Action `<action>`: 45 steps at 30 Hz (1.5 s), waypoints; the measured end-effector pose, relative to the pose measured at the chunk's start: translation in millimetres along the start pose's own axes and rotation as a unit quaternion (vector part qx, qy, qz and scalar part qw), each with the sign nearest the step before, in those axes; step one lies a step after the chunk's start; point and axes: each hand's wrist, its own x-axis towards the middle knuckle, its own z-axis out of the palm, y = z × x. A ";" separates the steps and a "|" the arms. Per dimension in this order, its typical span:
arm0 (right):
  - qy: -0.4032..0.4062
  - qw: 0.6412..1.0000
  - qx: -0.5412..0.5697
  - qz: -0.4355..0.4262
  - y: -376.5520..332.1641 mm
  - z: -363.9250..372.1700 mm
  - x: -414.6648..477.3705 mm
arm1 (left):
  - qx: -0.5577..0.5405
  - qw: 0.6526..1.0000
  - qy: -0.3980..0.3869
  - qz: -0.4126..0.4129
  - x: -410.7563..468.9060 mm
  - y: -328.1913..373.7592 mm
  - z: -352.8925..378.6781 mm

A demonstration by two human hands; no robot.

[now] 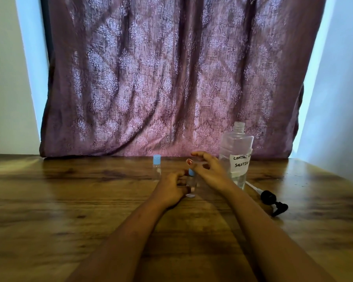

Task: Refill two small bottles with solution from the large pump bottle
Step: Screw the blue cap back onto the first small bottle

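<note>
Small bottle [192,183] is standing upright around the middle of the wooden table [69,200]. The left hand [171,188] has its fingers curled round the clear body, so that's a proper grip. Its blue cap [191,172] is sitting on top, poking out between the two hands.

The right hand [210,171] hangs just over that cap with the fingers spread and loosely bent. As far as I can see it isn't gripping anything, though the thumb tip is close enough to the cap that contact is hard to rule out.

The second small bottle [157,168] stands a bit further back and to the left, apart from both hands. It's upright too, with a matching blue lid [157,159] on.

The big bottle [235,145] is behind the right hand, also upright. Its neck is open with no pump on it, and there's some clear liquid in the lower part. It has a white label [240,161] with handwriting that reads something like "contact l… solution"; the right edge wraps out of sight.

The pump [271,198] is lying on its side on the table, right of the big bottle. It's a black head with the white tube pointing back toward the bottle's base.

Behind it all hangs a purple patterned curtain [171,78], with pale wall [338,98] on both sides.
</note>
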 end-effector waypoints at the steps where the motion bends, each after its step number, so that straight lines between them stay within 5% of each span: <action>1: -0.023 0.999 0.028 -0.001 -1.9 -1.3 -0.7 | -0.004 1.000 0.000 0.000 -0.6 -0.1 -0.3; 5: -0.066 0.997 -0.003 -0.044 -4.2 -2.7 -3.4 | 0.007 1.000 0.012 -0.003 -0.3 -0.4 -0.3; 11: 0.045 0.997 -0.057 -0.039 2.1 -2.6 -2.7 | 0.045 0.999 0.011 0.002 -1.7 5.6 2.0; 18: -0.086 0.996 -0.004 -0.039 -5.4 -2.7 -4.5 | 0.064 0.998 0.015 0.019 -4.4 7.5 1.0; 26: 0.023 0.997 -0.056 -0.040 -0.3 -1.5 -2.7 | 0.146 0.989 0.020 0.033 -4.4 11.0 6.1; 34: -0.070 0.996 -0.035 -0.042 -1.2 -6.5 -3.7 | 0.098 0.995 0.032 -0.012 -4.3 7.0 -3.2; 45: -0.005 1.000 -0.007 -0.028 -0.1 2.2 -2.1 | 0.167 0.985 0.039 -0.020 -4.8 9.2 -6.7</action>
